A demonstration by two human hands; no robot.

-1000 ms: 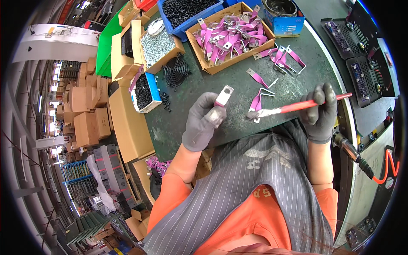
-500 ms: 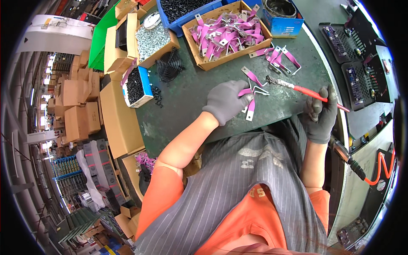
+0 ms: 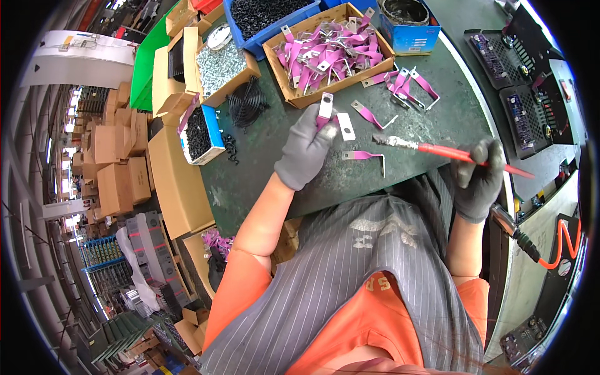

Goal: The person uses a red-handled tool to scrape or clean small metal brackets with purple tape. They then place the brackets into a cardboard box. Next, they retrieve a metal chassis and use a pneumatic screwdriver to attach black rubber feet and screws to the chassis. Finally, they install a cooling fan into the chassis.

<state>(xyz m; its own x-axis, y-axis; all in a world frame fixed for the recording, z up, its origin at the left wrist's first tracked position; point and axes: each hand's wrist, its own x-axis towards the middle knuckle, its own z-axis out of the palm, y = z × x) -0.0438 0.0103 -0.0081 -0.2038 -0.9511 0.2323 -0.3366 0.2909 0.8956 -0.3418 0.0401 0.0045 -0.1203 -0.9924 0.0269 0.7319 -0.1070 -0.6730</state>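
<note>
head view: both gloved hands above a green workbench (image 3: pixel 250 190). the left hand (image 3: pixel 304 153) is raised over the middle of the bench, its bare forearm slanting up from the lower left; thumb and curled fingers pinch a pink-sleeved metal bracket (image 3: pixel 325 111), its pale, holed end pointing up. a second pale end (image 3: pixel 345 127), with a slot, juts out beside the thumb (whether it belongs to the same bracket cannot be told). the right hand (image 3: pixel 480 178) stands near the bench's right edge, forearm almost upright, fingers bent around the red handle of a brush (image 3: pixel 444 152). the brush slopes slightly upward to the left, its dark tip near two separate brackets: one (image 3: pixel 369 115) beyond the tip, the other (image 3: pixel 364 155) on the near side. whether the tip touches the bench is unclear.

containers, along the far side: an open cardboard tray (image 3: pixel 344 86) heaped with similar brackets, a loose cluster of brackets (image 3: pixel 409 89) lying just beside it; a blue bin (image 3: pixel 289 27) full of small black parts; a blue box (image 3: pixel 409 42) with a round, dark-lined can (image 3: pixel 405 11) in its top. farther left, a carton (image 3: pixel 232 86) holds silvery screws with a white disc (image 3: pixel 219 36) on top, and a small blue-and-white box (image 3: pixel 214 128) holds black fasteners, some spilled beside it. a round black wire grille (image 3: pixel 247 103) lies on the bench between this box and the tray.
</note>
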